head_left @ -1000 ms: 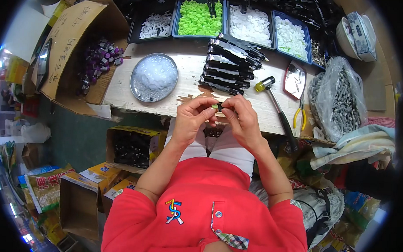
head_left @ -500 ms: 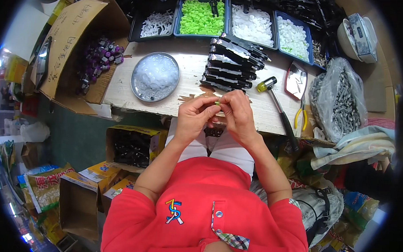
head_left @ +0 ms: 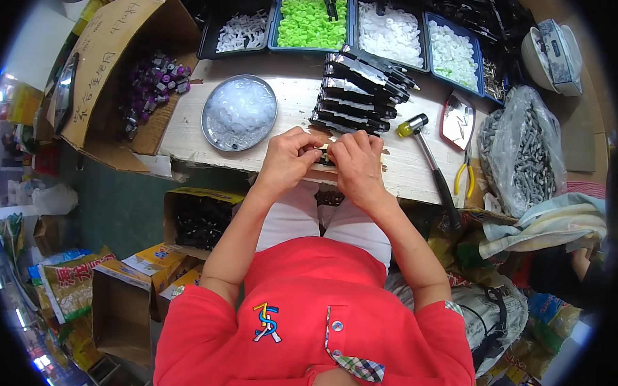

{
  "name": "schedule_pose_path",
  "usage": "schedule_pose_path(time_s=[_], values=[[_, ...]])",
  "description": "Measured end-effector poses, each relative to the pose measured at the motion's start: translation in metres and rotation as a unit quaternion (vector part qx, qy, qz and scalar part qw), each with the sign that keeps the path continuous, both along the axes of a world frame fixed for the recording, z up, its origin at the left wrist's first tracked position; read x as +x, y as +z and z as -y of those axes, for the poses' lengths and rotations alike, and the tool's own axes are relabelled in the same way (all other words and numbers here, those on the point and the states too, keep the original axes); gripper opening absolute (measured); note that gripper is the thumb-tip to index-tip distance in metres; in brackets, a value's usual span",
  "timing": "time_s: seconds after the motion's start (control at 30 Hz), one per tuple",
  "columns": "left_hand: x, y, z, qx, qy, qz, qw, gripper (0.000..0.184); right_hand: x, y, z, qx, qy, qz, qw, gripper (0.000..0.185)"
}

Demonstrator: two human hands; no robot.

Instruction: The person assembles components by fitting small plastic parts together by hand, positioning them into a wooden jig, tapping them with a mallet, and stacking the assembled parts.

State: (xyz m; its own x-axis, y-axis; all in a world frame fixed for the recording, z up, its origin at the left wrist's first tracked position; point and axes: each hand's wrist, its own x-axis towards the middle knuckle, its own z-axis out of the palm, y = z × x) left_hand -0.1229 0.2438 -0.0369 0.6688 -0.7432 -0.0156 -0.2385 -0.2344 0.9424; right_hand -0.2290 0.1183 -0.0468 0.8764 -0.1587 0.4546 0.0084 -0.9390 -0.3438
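Note:
At the front edge of the worktable, my left hand [head_left: 288, 159] is closed, thumb and forefinger pinched together; what they hold is too small to make out. My right hand [head_left: 356, 166] curls its fingers down against a small dark part [head_left: 326, 157] lying between both hands, mostly covered by fingers. Just beyond them is a stacked row of long black plastic parts [head_left: 357, 92] with shiny faces. To the left sits a round metal dish [head_left: 204, 125] of clear, whitish stuff. A mallet [head_left: 429, 163] with a yellow head and black handle lies to the right.
Trays of green pieces [head_left: 311, 23] and white pieces [head_left: 391, 36] line the back. A cardboard box [head_left: 113, 43] with purple-and-metal parts stands left. Yellow-handled pliers [head_left: 465, 178], a red-framed object [head_left: 456, 121] and a plastic bag of grey parts [head_left: 525, 156] are at right.
Both hands have moved slightly forward and down to the table edge. The green piece that showed between the fingertips is no longer visible; a dark part now shows between the hands.

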Motion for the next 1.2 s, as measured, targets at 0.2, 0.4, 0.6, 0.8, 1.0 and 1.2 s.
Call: schedule_pose_path(time_s=[0.2, 0.4, 0.6, 0.8, 1.0, 1.2], values=[[-0.002, 0.013, 0.009, 0.065, -0.040, 0.127, 0.989, 0.017, -0.003, 0.008, 0.003, 0.015, 0.005, 0.001, 1.000, 0.017], [0.004, 0.017, 0.016, 0.143, -0.076, 0.224, 0.961, 0.016, -0.028, 0.025, 0.033, 0.095, -0.004, 0.065, 0.993, 0.016], [0.054, 0.044, 0.033, 0.053, -0.026, -0.022, 0.998, 0.007, -0.085, 0.032, 0.129, -0.010, -0.198, -0.007, 0.980, 0.010], [0.125, 0.069, 0.152, 0.023, -0.139, 0.347, 0.927, 0.017, -0.094, 0.019, 0.184, -0.060, -0.244, -0.110, 0.962, 0.016], [0.129, 0.048, 0.234, 0.191, -0.314, 0.479, 0.797, 0.018, -0.077, 0.012, 0.196, -0.076, -0.218, -0.177, 0.957, 0.019], [0.137, 0.044, 0.246, 0.196, -0.326, 0.481, 0.790, 0.008, -0.067, 0.015, 0.202, -0.081, -0.207, -0.218, 0.950, 0.013]])
